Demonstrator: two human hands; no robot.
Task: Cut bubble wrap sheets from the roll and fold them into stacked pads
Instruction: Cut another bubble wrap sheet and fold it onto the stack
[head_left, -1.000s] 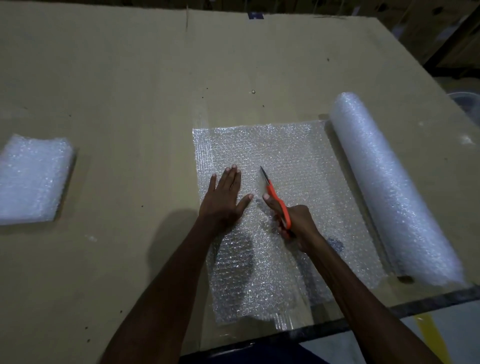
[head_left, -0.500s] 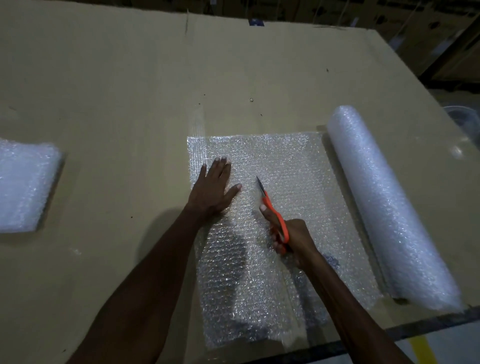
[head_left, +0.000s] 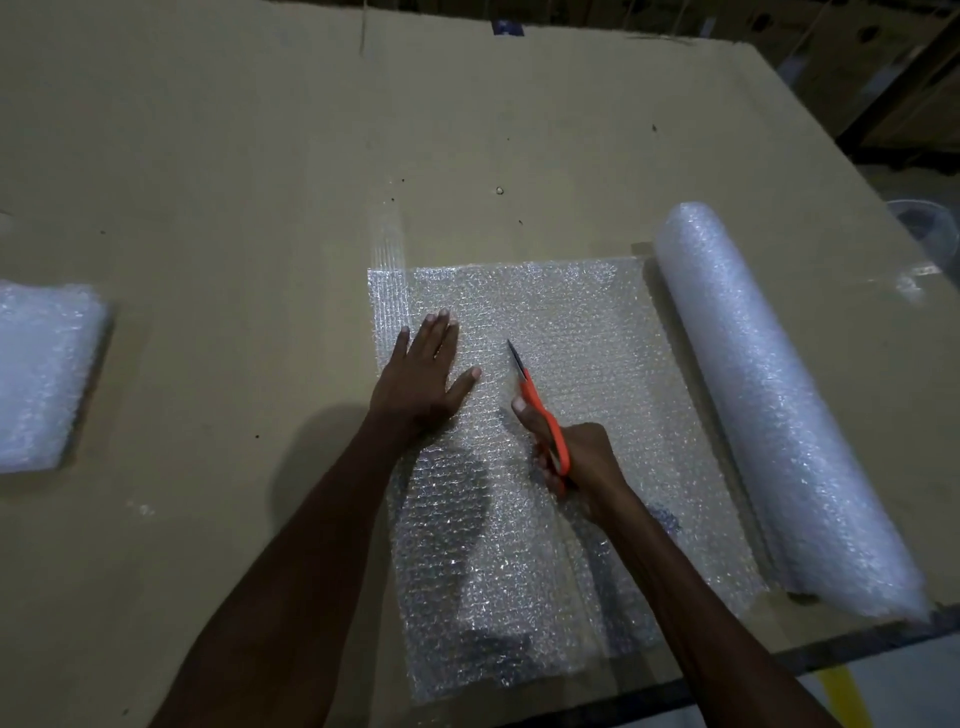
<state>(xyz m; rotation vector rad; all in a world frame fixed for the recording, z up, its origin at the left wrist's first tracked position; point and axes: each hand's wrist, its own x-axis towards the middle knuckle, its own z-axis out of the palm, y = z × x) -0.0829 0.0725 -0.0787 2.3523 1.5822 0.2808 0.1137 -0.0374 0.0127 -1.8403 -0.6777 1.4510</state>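
A bubble wrap roll (head_left: 774, 405) lies at the right of the cardboard-covered table, with a sheet (head_left: 576, 322) unrolled leftward from it. My left hand (head_left: 423, 382) presses flat on the sheet's left part, fingers straight. My right hand (head_left: 576, 457) grips orange-handled scissors (head_left: 540, 410), blades pointing away from me along the middle of the sheet. The sheet nearer me looks split along the scissors' line. A folded bubble wrap pad (head_left: 44, 374) lies at the far left.
The brown cardboard surface (head_left: 234, 182) stretches wide behind and to the left. The table's near edge (head_left: 727, 675) runs dark at bottom right, with floor and a yellow stripe beyond. Cardboard boxes stand at the back right.
The scissors and my right hand have advanced a little farther away from me along the sheet. My left hand slid slightly left and forward on the sheet.
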